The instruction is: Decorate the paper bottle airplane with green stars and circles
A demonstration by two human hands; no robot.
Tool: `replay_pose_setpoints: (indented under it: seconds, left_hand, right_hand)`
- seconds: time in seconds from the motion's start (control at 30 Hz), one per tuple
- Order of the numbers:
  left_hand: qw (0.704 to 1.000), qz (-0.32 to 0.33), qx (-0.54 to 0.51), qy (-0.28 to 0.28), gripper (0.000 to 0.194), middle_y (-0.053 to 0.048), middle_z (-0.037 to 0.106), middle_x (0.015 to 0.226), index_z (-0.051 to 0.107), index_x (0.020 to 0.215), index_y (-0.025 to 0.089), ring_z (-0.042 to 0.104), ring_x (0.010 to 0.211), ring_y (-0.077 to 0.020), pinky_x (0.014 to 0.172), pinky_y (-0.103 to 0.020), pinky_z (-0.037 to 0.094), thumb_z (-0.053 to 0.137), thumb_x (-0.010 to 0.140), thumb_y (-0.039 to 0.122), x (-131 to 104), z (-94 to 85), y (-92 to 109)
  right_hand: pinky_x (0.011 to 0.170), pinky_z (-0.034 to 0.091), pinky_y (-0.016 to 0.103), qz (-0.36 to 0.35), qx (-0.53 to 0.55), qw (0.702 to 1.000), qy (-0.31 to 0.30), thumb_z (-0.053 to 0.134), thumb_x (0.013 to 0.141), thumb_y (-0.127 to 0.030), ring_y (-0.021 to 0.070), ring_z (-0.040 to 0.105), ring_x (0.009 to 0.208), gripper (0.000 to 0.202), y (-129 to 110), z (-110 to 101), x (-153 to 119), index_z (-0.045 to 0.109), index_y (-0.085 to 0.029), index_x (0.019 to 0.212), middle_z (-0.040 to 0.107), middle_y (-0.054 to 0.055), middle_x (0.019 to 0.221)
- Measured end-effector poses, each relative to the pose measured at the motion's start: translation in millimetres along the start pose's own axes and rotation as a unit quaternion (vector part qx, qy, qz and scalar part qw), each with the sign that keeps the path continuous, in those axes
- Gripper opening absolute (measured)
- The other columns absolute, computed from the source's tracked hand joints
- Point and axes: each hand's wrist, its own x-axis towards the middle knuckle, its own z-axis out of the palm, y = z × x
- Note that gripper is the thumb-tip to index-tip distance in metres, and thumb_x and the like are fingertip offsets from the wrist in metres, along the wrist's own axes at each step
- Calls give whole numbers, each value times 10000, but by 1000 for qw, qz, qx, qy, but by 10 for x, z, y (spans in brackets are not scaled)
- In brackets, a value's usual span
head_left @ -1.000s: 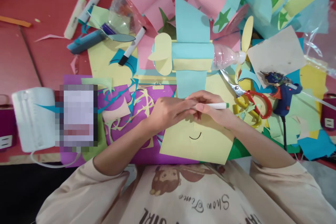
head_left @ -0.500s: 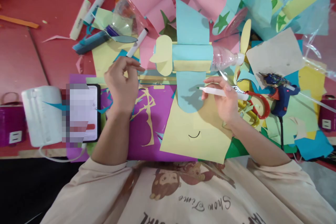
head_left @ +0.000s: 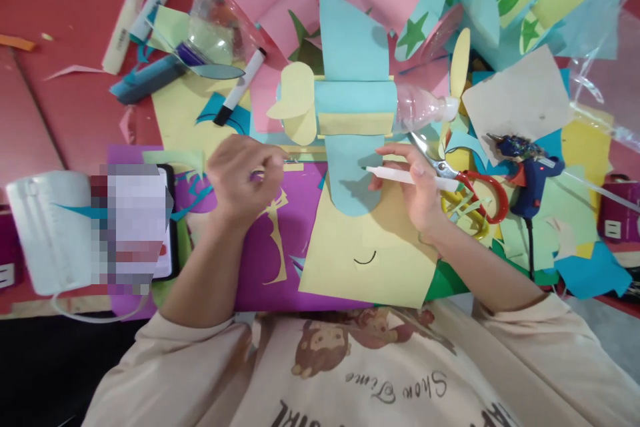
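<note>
Marker (head_left: 400,176), likely light, stiff and smooth, best held mid-barrel, sits pinched in the right hand (head_left: 423,195), angled over the blue wing (head_left: 353,193) left of those fingers, as the left hand (head_left: 240,177) curls loosely, any contents unclear.

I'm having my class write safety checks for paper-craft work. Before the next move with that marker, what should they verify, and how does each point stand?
1. Marker uncapped: ok; its green tip is bare.
2. Marker held: ok; it is in the right hand.
3. Left hand steadying the blue paper strip: not ok; it is raised, apart from the strip.
4. Cap in the left hand: cannot tell; the curled hand hides anything inside.
5. Scissors well away from the right hand: not ok; they lie close beside it.
6. Glue gun cool: cannot tell; a small red light shows on it.
</note>
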Motion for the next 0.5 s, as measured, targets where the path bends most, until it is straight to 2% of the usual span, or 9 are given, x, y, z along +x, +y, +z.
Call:
replay_pose_setpoints:
  seconds: [0.07,0.13,0.23,0.27,0.33,0.4,0.5]
  left_hand:
    - [997,71,-28,-12,179,44,576,539,587,746,230,519,519,-102,558,-274,447,498,872,138,-1,54,42]
    - [994,93,-57,-17,201,59,511,475,560,705,233,471,456,-91,507,-250,410,482,868,144,7,113,96]
    - [992,94,-58,-58,200,57,525,480,556,698,231,504,468,-99,527,-251,412,483,881,195,39,173,202]
    - [993,85,-51,-66,181,50,555,511,578,732,230,535,501,-107,555,-256,425,489,887,201,54,180,240]
    - [993,9,-5,-119,153,26,618,607,624,864,216,584,585,-125,622,-262,453,479,910,222,80,179,304]
    - [984,-32,11,-174,213,6,641,683,629,1047,190,591,631,-131,637,-248,454,469,928,265,89,170,344]
    - [972,-45,25,-230,364,32,610,645,550,1285,216,543,556,-106,563,-210,389,476,949,335,55,180,357]
  right_hand:
    - [848,493,399,3,-9,1000,0,440,888,-597,196,634,756,430,7,7,-12,569,-237,1086,679,8,725]
    - [854,490,389,1,-23,1000,-3,444,888,-602,191,638,774,446,4,13,-20,568,-227,1095,682,12,739]
    - [844,486,366,2,-43,999,-15,442,898,-602,185,648,798,448,-25,9,-26,578,-228,1105,685,13,760]
    - [834,487,359,4,-46,999,-19,442,900,-605,184,652,807,451,-40,3,-28,583,-230,1107,684,14,768]
    - [821,488,347,9,-50,998,-32,442,904,-610,182,661,826,460,-68,-15,-31,592,-226,1108,683,17,794]
    - [824,483,342,15,-55,997,-47,435,913,-609,183,668,848,464,-88,-37,-36,603,-219,1100,689,23,819]
    - [850,471,353,40,-63,995,-60,417,924,-609,192,668,874,470,-100,-64,-52,607,-211,1087,707,32,836]
